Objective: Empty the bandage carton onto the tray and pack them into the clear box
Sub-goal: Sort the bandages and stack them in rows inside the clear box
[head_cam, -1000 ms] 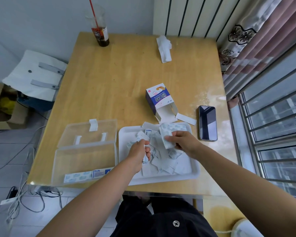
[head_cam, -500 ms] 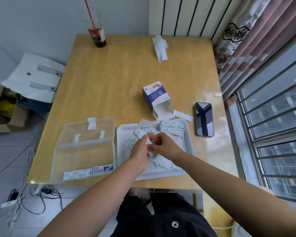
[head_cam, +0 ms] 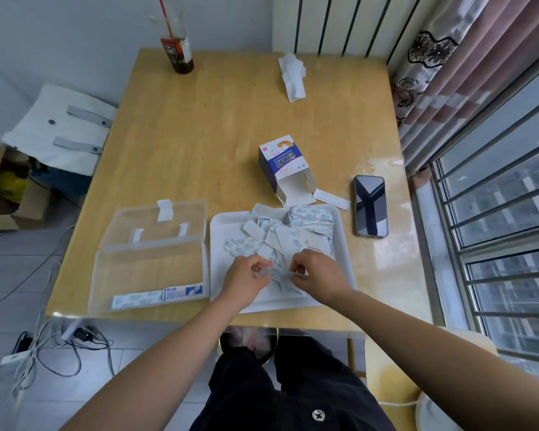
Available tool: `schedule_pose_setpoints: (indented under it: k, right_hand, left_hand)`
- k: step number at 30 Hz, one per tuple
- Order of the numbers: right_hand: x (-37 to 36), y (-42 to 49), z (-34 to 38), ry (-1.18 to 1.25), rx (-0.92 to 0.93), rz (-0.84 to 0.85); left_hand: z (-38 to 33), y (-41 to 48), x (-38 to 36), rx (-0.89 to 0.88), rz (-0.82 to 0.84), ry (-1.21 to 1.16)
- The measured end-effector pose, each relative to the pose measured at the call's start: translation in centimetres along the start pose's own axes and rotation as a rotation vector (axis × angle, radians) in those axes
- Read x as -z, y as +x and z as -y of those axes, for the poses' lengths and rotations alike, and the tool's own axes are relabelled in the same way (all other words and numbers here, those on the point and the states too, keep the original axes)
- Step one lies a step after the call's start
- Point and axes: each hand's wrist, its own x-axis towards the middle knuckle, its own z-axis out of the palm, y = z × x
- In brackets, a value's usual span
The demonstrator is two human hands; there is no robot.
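Gathering bandages (head_cam: 296,241) on the tray (head_cam: 226,228), the left hand (head_cam: 246,276) and right hand (head_cam: 319,275) each pinch some in curled fingers; next, probably, a carry into the clear box (head_cam: 150,269).

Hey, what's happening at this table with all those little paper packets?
A person sits at the wooden table sorting wrapped bandages heaped on a white tray. The left hand and right hand are both over the tray's near part, each pinching bandages. The bandage carton lies open on its side just beyond the tray. The clear box sits open left of the tray with only a few strips along its near edge, so most packing is not yet done.
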Motion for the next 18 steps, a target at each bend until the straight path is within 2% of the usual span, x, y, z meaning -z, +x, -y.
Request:
schedule_pose_setpoints:
  k: [6,11,18]
  right_hand:
    - [-2.3,-0.5,-0.4,-0.187,-0.03,0.006]
    - [-2.5,-1.0,-1.7,-0.103,-0.114,-0.037]
    - [-3.2,-0.7,-1.1,-0.007,-0.058,-0.012]
  left_hand:
    - [0.8,-0.8,-1.5,-0.035,-0.097,0.183]
    - [1.1,-1.1,-1.6,-0.063,-0.096,0.195]
    - [0.5,-0.9,-2.1,-0.096,-0.111,0.222]
